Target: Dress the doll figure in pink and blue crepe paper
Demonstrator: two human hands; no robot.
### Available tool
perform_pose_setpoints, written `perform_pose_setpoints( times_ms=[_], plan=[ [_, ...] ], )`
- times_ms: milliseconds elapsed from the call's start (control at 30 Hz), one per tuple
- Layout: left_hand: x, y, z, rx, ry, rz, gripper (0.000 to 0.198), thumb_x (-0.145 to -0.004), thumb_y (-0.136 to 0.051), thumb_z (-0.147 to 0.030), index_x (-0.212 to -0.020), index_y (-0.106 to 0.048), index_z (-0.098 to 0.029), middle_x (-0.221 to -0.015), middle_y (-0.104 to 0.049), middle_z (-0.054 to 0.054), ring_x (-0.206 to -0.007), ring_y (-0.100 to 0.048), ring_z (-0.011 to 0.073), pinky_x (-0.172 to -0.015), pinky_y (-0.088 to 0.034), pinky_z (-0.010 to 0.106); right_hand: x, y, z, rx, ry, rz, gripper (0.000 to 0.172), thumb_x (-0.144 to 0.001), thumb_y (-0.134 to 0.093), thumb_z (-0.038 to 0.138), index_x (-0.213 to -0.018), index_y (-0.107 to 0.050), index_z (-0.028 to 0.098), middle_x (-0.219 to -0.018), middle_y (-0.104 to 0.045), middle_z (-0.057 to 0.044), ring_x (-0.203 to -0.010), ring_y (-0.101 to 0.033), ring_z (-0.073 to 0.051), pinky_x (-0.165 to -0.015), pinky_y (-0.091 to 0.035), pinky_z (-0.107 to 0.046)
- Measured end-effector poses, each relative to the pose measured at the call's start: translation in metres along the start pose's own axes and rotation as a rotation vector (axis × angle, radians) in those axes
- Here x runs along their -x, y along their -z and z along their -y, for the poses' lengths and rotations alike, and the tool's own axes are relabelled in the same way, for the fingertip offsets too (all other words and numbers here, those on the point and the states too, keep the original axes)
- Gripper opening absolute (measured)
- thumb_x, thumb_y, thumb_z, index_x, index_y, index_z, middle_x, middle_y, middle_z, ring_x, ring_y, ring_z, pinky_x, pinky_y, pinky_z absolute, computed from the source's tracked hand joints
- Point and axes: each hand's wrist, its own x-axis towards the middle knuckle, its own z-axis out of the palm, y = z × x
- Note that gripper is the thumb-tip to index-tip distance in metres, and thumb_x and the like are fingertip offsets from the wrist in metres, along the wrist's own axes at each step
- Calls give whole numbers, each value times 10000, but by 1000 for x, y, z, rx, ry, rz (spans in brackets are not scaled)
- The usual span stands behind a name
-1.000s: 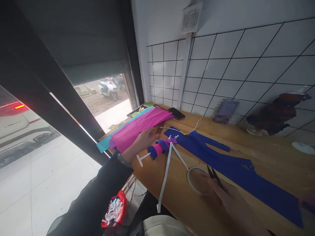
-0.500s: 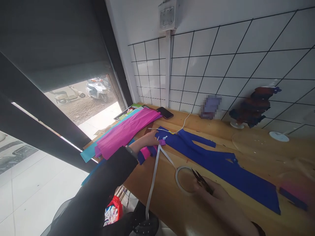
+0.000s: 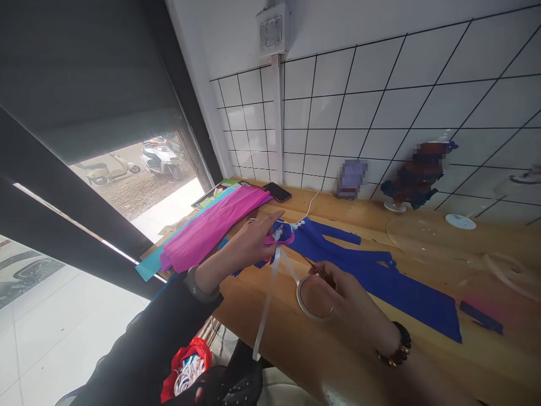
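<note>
My left hand (image 3: 247, 243) is closed on a small pink-and-blue piece (image 3: 286, 234) with white bits on it, the index finger reaching over its far side. In my right hand (image 3: 344, 293) is a pair of dark scissors (image 3: 320, 272), blades pointing left toward that piece. Beneath the right hand lies a roll of white tape (image 3: 301, 301). A pale strip (image 3: 266, 307) hangs from near my left hand over the table's front edge. A long blue sheet (image 3: 380, 276) with cut-outs stretches to the right behind both hands.
Pink sheets (image 3: 207, 228) and a turquoise sheet (image 3: 147, 268) lie at the left of the wooden table (image 3: 279, 338). Behind them is a phone (image 3: 278, 192). A white cable (image 3: 311, 204) runs near the tiled wall. Below stands a red bag (image 3: 203, 349) of scraps.
My left hand has turned and lifted the pink-and-blue piece into clearer view. My right hand has moved up and left with the scissors, closer to it. The view has shifted slightly.
</note>
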Motion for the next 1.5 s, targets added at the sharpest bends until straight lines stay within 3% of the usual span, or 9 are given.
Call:
perform_pose_setpoints(
  times_ms=[100,233,400,567,667,800,867,1100,1500],
  plan=[
    [2,3,-11,-2,-22,4,659,-822,-528,-305,-1432,-286,-238,-1039,-617,61,-941,-581,195,-819,-463,330,-6,-11,7,-114,-47,-75,390,-771,-567,579,-719,-560,193,-545,-352,51,-503,-335,-105,-461,-280,-241],
    [1,3,-17,24,-49,23,702,-814,-534,-302,-1452,-248,-244,-1028,-608,55,-921,-573,189,-835,-458,338,-14,-38,5,-226,-52,-72,425,-759,-564,591,-848,-603,177,-524,-239,73,-472,-238,-91,-446,-212,-239],
    [-2,11,-18,43,-35,47,763,-781,-578,-302,-1462,-236,-268,-961,-586,36,-851,-559,178,-787,-456,334,-13,-50,0,-230,-13,-22,404,-804,-502,560,-622,-419,209,-545,-263,58,-504,-246,-93,-464,-218,-239],
    [-5,27,-15,189,-57,98,810,-773,-598,-297,-1475,-194,-268,-934,-538,25,-838,-528,156,-741,-455,301,2,-41,-7,-167,12,20,409,-818,-494,518,-580,-362,213,-547,-294,49,-522,-279,-103,-487,-234,-247],
    [-10,39,-18,225,-63,171,786,-770,-607,-312,-1462,-236,-261,-953,-531,31,-849,-526,153,-746,-453,295,10,-32,-10,-130,43,51,392,-827,-503,515,-598,-438,203,-579,-353,35,-543,-327,-112,-504,-275,-248],
    [-20,55,-28,177,-100,304,797,-757,-631,-354,-1454,-264,-229,-923,-555,33,-837,-543,160,-752,-443,299,19,-8,-1,-86,48,41,357,-877,-447,545,-936,-561,212,-611,-441,41,-542,-407,-129,-501,-313,-248],
    [-25,60,-32,142,-132,351,804,-757,-632,-394,-1454,-265,-234,-895,-566,26,-817,-547,162,-741,-438,297,21,7,8,-6,53,-3,368,-916,-368,554,-944,-530,225,-622,-447,42,-541,-414,-131,-511,-317,-254],
    [-34,59,-45,75,-183,386,800,-744,-605,-300,-1459,-245,-273,-848,-567,7,-721,-540,140,-631,-404,255,19,33,21,239,107,-21,372,-938,-323,541,-827,-496,230,-633,-460,31,-571,-425,-141,-547,-311,-268],
    [-41,59,-46,133,-168,491,832,-714,-620,-405,-1455,-274,-251,-888,-580,13,-763,-558,147,-654,-424,260,9,38,17,153,167,-13,398,-906,-404,550,-819,-587,208,-626,-428,28,-548,-355,-117,-507,-282,-263]
  ],
)
